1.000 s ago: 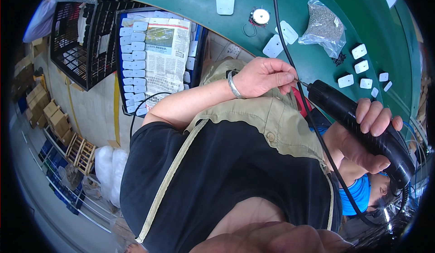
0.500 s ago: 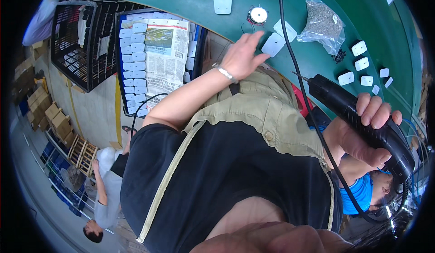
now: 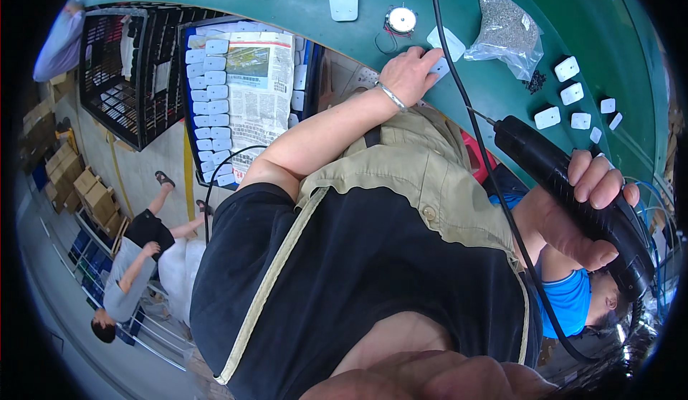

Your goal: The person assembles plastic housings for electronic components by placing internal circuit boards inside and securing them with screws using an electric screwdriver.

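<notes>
Two hands: left hand (image 3: pixel 410 77) half open, palm down, fingertips at a white plate (image 3: pixel 442 68), whether gripping cannot be told; right hand (image 3: pixel 561 226) wrapped firmly round a black power screwdriver (image 3: pixel 539 155).
Screwdriver axis: slanted from half past four to half past ten, bit toward half past ten.
Screwdriver place: four o'clock from the left hand.
White plate: on the green table (image 3: pixel 469 95), near its edge; long axis partly hidden.
Clear bag (image 3: pixel 505 31): two o'clock from the left hand.
</notes>
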Tool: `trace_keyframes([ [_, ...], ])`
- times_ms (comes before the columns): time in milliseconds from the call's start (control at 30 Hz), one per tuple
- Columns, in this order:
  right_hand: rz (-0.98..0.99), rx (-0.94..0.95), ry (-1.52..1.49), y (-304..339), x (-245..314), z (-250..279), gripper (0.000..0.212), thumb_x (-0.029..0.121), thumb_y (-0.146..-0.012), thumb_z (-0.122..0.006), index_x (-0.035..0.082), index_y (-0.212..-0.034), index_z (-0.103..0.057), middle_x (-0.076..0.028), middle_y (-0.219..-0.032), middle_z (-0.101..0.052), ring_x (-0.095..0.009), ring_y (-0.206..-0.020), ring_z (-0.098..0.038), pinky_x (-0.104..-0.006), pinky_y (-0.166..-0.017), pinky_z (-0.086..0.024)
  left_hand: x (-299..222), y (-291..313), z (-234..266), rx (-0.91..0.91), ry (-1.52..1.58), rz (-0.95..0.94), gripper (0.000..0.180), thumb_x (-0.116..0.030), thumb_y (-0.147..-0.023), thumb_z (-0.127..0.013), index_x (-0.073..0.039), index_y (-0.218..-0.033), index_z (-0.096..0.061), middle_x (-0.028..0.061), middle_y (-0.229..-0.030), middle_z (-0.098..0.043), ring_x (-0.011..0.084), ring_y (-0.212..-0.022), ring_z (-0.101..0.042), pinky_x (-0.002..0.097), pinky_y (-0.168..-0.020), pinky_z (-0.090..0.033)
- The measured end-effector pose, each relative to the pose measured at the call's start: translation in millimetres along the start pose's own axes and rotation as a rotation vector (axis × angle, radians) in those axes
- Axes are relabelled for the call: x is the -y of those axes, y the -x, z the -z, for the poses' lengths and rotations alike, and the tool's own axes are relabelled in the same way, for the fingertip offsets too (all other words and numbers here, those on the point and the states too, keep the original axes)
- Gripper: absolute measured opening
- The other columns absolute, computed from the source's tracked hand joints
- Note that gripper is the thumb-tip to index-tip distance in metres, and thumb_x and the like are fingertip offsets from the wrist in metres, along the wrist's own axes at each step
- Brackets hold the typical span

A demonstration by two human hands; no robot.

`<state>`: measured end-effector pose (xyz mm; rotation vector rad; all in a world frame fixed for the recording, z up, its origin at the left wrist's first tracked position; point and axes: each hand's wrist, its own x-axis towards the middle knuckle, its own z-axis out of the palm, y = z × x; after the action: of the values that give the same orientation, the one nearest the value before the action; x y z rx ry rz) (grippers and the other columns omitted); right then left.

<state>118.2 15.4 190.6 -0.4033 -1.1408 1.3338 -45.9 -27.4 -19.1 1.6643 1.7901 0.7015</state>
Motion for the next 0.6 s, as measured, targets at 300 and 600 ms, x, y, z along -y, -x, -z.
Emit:
trace_keyframes([
  [300,-0.033,0.018,-0.104,-6,4,-10,0.065,0.043,-0.057,-0.074,0.005,-0.102,-0.047,0.0,-0.071,-0.048,-0.01,-0.059,-0.043,-0.0235,-0.055,-0.031,-3,29,57,0.245,0.951,0.597,0.045,-0.015,-0.072,-0.064,-0.008,-0.114,-0.047,0.0032,-0.092,-0.055,0.0103,-0.078,-0.053,0.0248,-0.069,-0.046],
  [600,-0.013,0.16,-0.116,-13,-5,-20,0.07,0.049,-0.063,-0.069,0.007,-0.111,-0.039,-0.001,-0.075,-0.047,-0.011,-0.058,-0.043,-0.024,-0.051,-0.034,-14,49,82,0.107,1.16,0.405,0.037,-0.01,-0.08,-0.056,-0.008,-0.116,-0.045,0.0001,-0.097,-0.053,0.0083,-0.085,-0.051,0.0239,-0.072,-0.045],
])
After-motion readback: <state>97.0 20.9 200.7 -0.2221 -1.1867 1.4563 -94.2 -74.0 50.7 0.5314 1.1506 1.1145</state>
